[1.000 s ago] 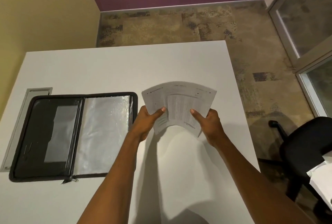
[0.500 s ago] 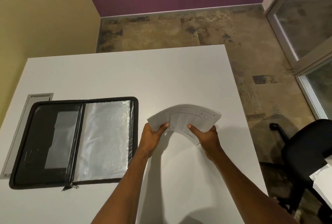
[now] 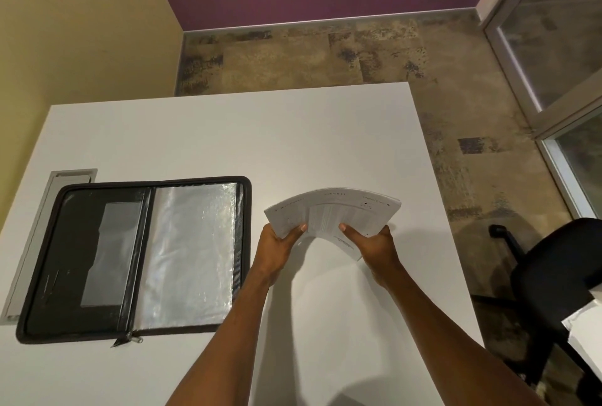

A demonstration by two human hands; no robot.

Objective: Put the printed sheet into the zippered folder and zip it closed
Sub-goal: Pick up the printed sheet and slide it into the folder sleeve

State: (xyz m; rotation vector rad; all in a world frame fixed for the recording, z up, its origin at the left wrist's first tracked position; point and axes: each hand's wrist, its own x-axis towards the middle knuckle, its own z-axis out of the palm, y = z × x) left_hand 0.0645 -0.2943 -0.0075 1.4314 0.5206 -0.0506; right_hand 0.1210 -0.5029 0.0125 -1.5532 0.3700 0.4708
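The printed sheet (image 3: pixel 335 213) is white with small text and arches upward above the white table (image 3: pixel 228 131). My left hand (image 3: pixel 277 249) pinches its near left edge and my right hand (image 3: pixel 374 246) pinches its near right edge. The black zippered folder (image 3: pixel 133 259) lies open and flat on the table, to the left of my hands and apart from the sheet. Its right half shows a shiny clear sleeve, its left half a dark pocket. The zip pull (image 3: pixel 133 338) sticks out at the folder's near edge.
A grey cable tray (image 3: pixel 42 226) is set into the table at the folder's left. A black office chair (image 3: pixel 560 285) stands on the floor at the right, with white paper (image 3: pixel 586 327) at the frame's right edge. A glass door is at the far right.
The sheet has come down from a raised, face-on position to a lower, flatter arch just above the table. Both hands kept their hold on it.
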